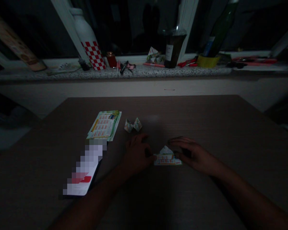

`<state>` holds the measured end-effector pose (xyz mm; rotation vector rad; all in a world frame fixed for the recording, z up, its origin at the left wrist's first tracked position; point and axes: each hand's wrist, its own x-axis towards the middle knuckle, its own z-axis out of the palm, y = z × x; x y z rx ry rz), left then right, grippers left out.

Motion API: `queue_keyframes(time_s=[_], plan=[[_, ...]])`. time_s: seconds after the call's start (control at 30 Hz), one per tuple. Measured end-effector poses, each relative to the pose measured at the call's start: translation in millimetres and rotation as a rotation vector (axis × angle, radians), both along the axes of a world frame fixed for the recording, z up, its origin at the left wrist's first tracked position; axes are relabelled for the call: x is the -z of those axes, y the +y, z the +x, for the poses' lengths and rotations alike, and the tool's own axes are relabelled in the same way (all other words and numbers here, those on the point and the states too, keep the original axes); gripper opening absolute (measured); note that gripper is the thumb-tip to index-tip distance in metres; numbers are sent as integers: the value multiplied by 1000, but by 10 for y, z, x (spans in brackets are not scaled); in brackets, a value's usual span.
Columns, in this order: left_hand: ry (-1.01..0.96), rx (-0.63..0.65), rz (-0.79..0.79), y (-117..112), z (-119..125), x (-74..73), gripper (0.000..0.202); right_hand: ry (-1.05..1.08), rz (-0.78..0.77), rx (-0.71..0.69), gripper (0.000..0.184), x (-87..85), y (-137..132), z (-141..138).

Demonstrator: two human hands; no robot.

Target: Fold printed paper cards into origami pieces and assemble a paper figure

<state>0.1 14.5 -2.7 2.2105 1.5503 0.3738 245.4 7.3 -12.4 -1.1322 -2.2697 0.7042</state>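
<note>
Now, a stack of printed sheets (105, 125) lies up-left of your left hand (137, 155), which rests curled, fingertips on the folded paper's (167, 156) left edge. Your right hand (192, 154), fingers spread flat, presses its right side between both hands.

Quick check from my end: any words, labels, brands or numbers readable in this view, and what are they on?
None can be read.
Folded paper between the left hand and right hand: print too small.
Printed sheet stack: grid print, blurred.
Two small folded pieces: too small.
Dark bottle label: blurred.
Green bottle label: blurred.
White card: pixelated.
</note>
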Motion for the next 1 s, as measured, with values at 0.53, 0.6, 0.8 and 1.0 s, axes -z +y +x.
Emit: queue_keyframes(time_s=[0.53, 0.6, 0.8, 1.0], plan=[[-313, 163, 19, -30, 114, 90, 16, 401, -245, 198, 26, 146, -125, -282], [-326, 92, -76, -51, 143, 57, 16, 467, -264, 241, 28, 154, -141, -314], [-481, -44, -242, -87, 176, 28, 22, 562, -301, 315, 32, 143, -157, -371], [-646, -119, -313, -84, 187, 52, 24, 615, -279, 368, 33, 94, -161, -374]])
